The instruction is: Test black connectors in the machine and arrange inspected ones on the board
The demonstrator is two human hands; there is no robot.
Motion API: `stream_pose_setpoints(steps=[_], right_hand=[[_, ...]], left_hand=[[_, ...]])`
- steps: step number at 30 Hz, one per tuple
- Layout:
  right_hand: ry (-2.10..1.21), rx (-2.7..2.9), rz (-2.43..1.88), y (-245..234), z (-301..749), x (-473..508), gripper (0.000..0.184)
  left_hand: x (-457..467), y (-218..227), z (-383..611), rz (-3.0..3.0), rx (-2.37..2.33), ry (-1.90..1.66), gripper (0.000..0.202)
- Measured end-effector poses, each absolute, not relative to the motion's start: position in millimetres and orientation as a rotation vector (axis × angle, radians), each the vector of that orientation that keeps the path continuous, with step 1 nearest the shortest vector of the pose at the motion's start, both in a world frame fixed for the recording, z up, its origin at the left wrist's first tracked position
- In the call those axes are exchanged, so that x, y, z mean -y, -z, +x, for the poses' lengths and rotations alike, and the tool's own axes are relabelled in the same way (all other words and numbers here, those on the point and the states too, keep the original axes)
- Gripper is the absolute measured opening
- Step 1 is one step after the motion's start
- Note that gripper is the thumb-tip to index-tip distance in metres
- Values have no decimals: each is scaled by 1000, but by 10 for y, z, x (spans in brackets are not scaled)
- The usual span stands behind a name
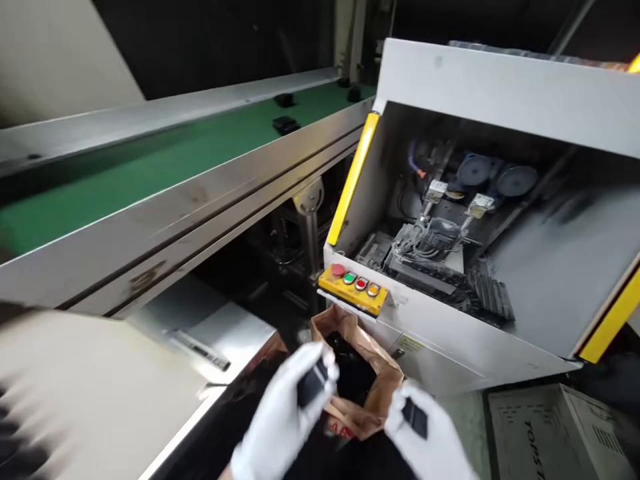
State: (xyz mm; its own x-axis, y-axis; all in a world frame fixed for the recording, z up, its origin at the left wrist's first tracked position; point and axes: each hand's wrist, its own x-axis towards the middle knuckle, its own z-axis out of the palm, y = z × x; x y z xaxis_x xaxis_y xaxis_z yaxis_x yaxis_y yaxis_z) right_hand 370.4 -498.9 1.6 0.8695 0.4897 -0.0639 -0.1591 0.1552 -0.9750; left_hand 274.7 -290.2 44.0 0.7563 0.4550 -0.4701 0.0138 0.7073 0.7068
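In the head view, my left hand (287, 413), in a white glove, is closed around a small black block-shaped part (311, 383). A similar small black part (415, 419) sits in my right hand (431, 437), also gloved and closed on it. Both hands are above the near side of an open brown paper bag (385, 367), one to its left and one to its right. Dark pieces (350, 363) lie inside the bag; their shape is hard to make out. The exact kind of the held parts cannot be told.
A green conveyor belt (200, 157) carries several black parts at upper left. On the right stands a white machine (480, 80) with an open front and a yellow button panel (353, 290). A cardboard box (545, 427) is at lower right, a pale tabletop (100, 393) at left.
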Motion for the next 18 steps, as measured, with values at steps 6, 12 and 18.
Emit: stream_pose_setpoints(steps=[6,12,18], right_hand=[[336,477,-1622,-1551,5633,5257,8],[723,513,-1445,-2072,7858,4852,15],[371,611,-1457,-1932,8458,4697,23]], left_hand=[[2534,-1745,5034,1105,-207,-633,23],[2710,-2092,7333,1446,153,-890,29],[2750,-1984,7991,1639,208,-656,30]])
